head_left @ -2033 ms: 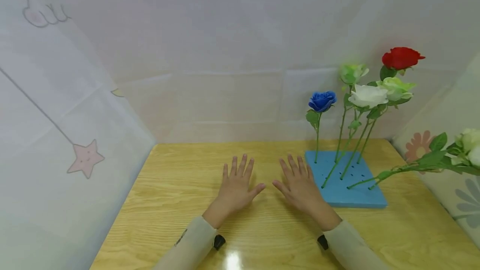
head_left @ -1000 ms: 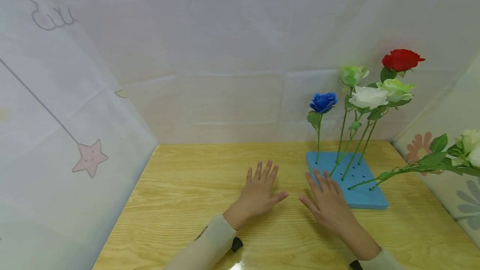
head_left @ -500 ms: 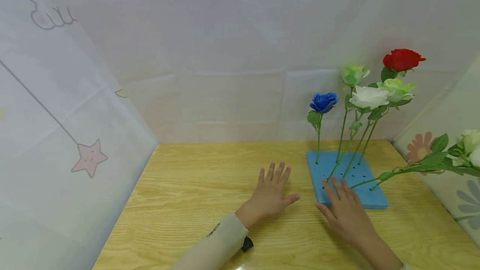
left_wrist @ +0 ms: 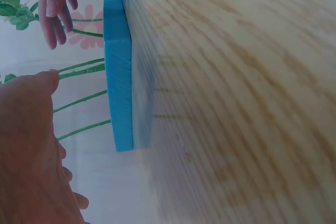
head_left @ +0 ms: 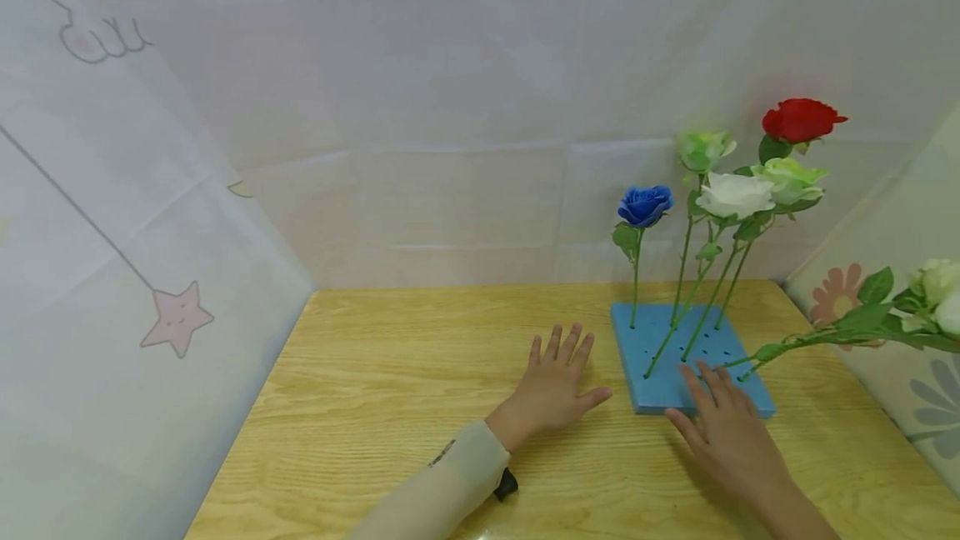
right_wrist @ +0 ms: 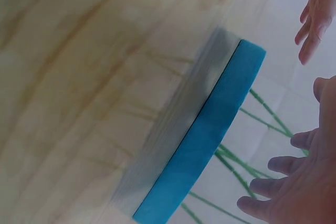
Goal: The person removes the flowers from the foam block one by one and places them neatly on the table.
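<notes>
A blue foam board point(head_left: 675, 397) with small holes lies on the wooden table, holding several artificial roses by their stems. Upright in it are a blue rose point(head_left: 646, 206), a white rose point(head_left: 737, 194), two pale green roses and a red rose point(head_left: 804, 120). Two stems at its front right lean far over toward white blooms point(head_left: 937, 294) at the view's edge. My left hand point(head_left: 553, 390), fingers spread and holding nothing, is left of the board. My right hand point(head_left: 731, 436) reaches over the board's front edge with straight fingers, its fingertips overlapping the leaning stems in the head view.
The wooden table point(head_left: 390, 382) runs back to a pale cloth backdrop point(head_left: 450, 148). Side cloths with printed stars and flowers stand at left and right. A black wrist camera point(head_left: 506, 485) shows under the left sleeve.
Both hands have moved to the right from the table's middle. The right hand has passed across the board's front toward the leaning stems; the flowers stay in place.
</notes>
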Tool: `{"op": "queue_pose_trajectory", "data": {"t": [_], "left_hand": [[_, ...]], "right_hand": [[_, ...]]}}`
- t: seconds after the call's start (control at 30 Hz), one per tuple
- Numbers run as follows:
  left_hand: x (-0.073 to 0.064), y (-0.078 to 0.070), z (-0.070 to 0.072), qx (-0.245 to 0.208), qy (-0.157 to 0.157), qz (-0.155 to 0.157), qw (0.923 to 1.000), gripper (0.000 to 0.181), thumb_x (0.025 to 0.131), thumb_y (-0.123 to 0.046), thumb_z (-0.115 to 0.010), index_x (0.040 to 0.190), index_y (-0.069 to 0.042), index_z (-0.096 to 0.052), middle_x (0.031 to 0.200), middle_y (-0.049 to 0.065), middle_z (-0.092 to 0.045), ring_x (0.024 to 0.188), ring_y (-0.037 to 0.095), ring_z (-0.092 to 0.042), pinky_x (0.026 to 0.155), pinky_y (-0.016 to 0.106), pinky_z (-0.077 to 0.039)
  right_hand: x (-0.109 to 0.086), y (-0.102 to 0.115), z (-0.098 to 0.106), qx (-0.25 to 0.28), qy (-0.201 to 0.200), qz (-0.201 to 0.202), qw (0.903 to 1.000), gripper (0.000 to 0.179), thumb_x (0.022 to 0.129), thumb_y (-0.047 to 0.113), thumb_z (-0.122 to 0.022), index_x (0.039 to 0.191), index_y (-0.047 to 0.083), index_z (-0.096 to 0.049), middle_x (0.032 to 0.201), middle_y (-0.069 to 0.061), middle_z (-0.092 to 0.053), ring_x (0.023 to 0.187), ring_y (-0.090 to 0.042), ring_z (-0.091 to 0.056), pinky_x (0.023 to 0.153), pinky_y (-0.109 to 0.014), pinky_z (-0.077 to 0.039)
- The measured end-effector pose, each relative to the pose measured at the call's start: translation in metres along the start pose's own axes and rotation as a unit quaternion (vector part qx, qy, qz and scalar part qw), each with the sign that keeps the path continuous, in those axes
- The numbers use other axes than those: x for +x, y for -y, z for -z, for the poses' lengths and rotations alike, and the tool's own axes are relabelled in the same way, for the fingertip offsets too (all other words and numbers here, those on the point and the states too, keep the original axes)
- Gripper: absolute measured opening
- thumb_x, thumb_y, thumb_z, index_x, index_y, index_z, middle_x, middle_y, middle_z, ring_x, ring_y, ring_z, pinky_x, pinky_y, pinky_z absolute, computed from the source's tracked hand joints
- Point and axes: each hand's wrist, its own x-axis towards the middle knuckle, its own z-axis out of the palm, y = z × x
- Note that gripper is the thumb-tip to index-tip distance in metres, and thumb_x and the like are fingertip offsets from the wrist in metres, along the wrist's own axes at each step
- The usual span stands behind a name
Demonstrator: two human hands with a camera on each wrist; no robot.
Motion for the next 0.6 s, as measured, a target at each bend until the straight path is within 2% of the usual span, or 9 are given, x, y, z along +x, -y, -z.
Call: {"op": "queue_pose_trajectory", "data": {"t": [0.23,0.43,0.6], "left_hand": [[0.011,-0.005,-0.005,0.008,0.008,-0.015,0.9998,0.086,0.100,-0.074,-0.023,0.165,-0.022,-0.001,0.170,0.001,0.010,0.156,0.031,0.008,0.124,0.060,-0.005],[0.022,-0.015,-0.008,0.005,0.014,-0.025,0.9996,0.086,0.100,-0.074,-0.025,0.165,-0.024,-0.001,0.169,-0.002,0.012,0.156,0.028,0.009,0.125,0.057,-0.004],[0.030,-0.021,-0.011,0.010,0.023,-0.028,0.9993,0.087,0.098,-0.076,-0.022,0.165,-0.025,-0.001,0.170,-0.002,0.012,0.156,0.028,0.008,0.125,0.056,-0.006]], "right_hand": [[-0.006,-0.012,0.004,-0.010,-0.019,0.005,0.9998,0.070,0.102,0.043,-0.059,0.154,0.002,-0.038,0.150,-0.033,-0.039,0.134,-0.060,-0.035,0.098,-0.076,-0.034],[-0.014,-0.028,0.006,0.005,-0.015,-0.002,0.9999,0.068,0.103,0.041,-0.059,0.155,0.003,-0.036,0.150,-0.031,-0.040,0.136,-0.058,-0.034,0.102,-0.074,-0.031],[-0.020,-0.039,0.010,0.017,-0.021,-0.002,0.9996,0.065,0.102,0.039,-0.063,0.148,-0.002,-0.044,0.141,-0.031,-0.048,0.127,-0.053,-0.044,0.096,-0.067,-0.038]]}}
